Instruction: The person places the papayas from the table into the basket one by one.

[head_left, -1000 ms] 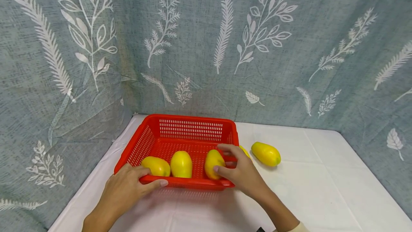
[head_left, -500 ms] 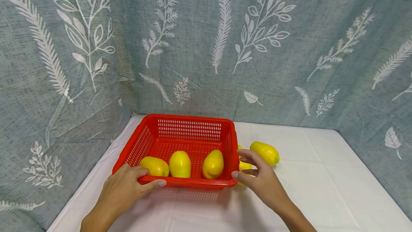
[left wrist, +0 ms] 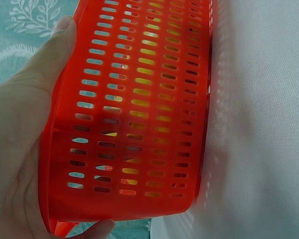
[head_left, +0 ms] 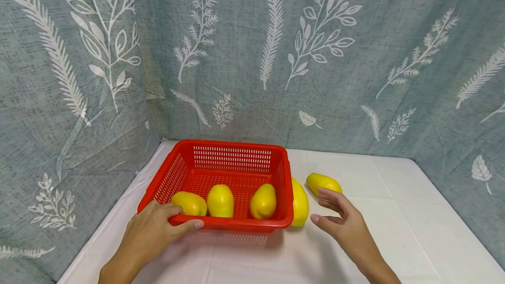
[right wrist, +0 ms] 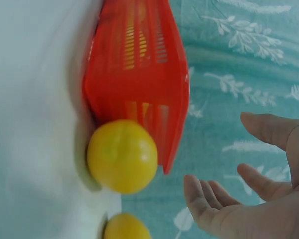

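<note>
A red slotted plastic basket (head_left: 244, 222) sits on the white cloth. My left hand (head_left: 150, 233) grips its front-left rim, thumb outside, as the basket wall (left wrist: 189, 164) in the left wrist view confirms. Inside, along the front, lie three yellow mangoes: one at left (head_left: 190, 204), one in the middle (head_left: 220, 201), one at right (head_left: 263, 202). Another mango (head_left: 300, 205) rests on the cloth against the basket's right side. My right hand (head_left: 351, 229) hovers just right of it, fingers apart and holding nothing. A farther mango (head_left: 321, 181) is partly hidden behind those fingertips.
White cloth (head_left: 398, 214) covers the table and stretches off to the right. A grey-green curtain (head_left: 236, 56) with white leaf prints hangs behind and at both sides, close to the basket's back.
My right hand has let go of the right-hand mango in the basket and moved out over the rim to the right. That mango has shifted slightly. The left hand stays on the rim.
</note>
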{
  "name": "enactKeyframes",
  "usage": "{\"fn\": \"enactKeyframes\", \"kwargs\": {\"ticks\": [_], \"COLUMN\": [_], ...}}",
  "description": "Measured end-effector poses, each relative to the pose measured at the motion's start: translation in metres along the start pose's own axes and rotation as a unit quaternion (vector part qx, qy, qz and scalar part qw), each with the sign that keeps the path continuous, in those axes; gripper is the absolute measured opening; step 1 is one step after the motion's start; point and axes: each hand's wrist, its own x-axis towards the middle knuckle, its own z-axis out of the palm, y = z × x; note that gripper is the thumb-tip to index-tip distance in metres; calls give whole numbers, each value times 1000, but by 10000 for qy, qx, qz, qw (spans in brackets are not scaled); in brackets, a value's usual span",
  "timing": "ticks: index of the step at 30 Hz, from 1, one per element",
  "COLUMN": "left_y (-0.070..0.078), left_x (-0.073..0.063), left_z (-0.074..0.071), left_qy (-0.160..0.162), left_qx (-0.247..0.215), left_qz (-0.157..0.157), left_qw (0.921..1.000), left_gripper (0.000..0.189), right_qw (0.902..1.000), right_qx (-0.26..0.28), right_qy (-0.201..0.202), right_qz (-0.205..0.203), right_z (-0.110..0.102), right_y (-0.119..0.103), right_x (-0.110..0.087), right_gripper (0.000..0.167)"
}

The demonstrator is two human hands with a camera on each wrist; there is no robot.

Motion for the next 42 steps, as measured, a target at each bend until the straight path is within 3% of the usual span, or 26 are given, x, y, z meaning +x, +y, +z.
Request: {"fn": "enactKeyframes", "kwargs": {"ticks": [9,22,42], "left_y": [0,1,1], "left_x": [-1,-1,-1], "left_z": [0,0,1], "left_qy": [111,125,163], "left_qx": [33,62,6], "left_qz": [94,106,99], "left_qw": [9999,9998,9998], "left_gripper": [73,72,71], "right_qw": [9978,9916,9897], "right_qx": [-472,-603,-799], "right_qy": [261,390,568], "right_qz": [384,1080,1044], "right_z": [-25,-42,-45], "right_y": [18,30,48], "right_x": [-9,-8,19], "right_gripper": [69,81,84]}}
